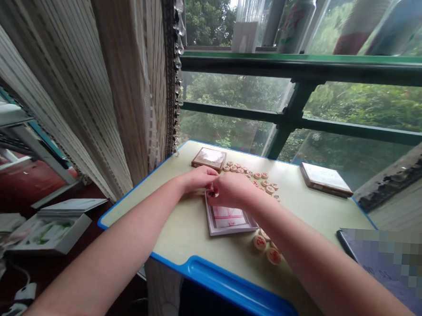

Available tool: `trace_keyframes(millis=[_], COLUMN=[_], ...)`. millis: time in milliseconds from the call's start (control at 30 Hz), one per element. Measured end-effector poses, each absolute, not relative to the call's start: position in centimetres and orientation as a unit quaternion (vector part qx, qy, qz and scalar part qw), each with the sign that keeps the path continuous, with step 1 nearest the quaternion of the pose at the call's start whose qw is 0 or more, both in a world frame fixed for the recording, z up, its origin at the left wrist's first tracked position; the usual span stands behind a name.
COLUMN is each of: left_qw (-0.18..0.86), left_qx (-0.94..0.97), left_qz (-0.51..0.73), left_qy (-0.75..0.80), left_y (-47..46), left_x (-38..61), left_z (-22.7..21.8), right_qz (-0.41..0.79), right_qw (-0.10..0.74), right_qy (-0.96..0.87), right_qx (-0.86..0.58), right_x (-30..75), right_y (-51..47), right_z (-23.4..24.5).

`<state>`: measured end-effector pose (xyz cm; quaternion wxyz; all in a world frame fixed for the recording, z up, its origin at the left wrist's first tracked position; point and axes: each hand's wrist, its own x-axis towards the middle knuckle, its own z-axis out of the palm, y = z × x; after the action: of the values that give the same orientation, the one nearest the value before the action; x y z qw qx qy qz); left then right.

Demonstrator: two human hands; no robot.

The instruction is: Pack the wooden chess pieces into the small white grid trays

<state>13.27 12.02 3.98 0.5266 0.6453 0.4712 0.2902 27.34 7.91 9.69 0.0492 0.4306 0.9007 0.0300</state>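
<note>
My right hand is closed over the far left corner of an open shallow box, pinching a round Chinese chess piece on its edge. Inside the box lies a folded paper sheet with red printed lines. Against the right hand rests my left hand, its fingers bent and pressed together; whatever they hold is hidden. Several loose chess pieces spread over the table behind the hands. Nearer, by the box's right corner, sit red-marked pieces, partly covered by my right forearm.
The pale table has a blue rim and a blue front tray. A flat box lies at the back left, another at the back right. A dark-edged device is at the right. Curtains hang left; a window stands behind.
</note>
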Motion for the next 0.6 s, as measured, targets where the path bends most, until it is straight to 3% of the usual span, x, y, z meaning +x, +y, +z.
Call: trace_keyframes(millis=[600], left_qw=[0.507], left_qx=[0.660], left_qz=[0.281], left_qy=[0.478], left_y=[12.20], left_x=[13.15], left_z=[3.94], right_qz=[0.026], right_qw=[0.081], right_qy=[0.909], right_qx=[0.408], right_x=[27.62], right_y=[8.46], right_z=[9.45])
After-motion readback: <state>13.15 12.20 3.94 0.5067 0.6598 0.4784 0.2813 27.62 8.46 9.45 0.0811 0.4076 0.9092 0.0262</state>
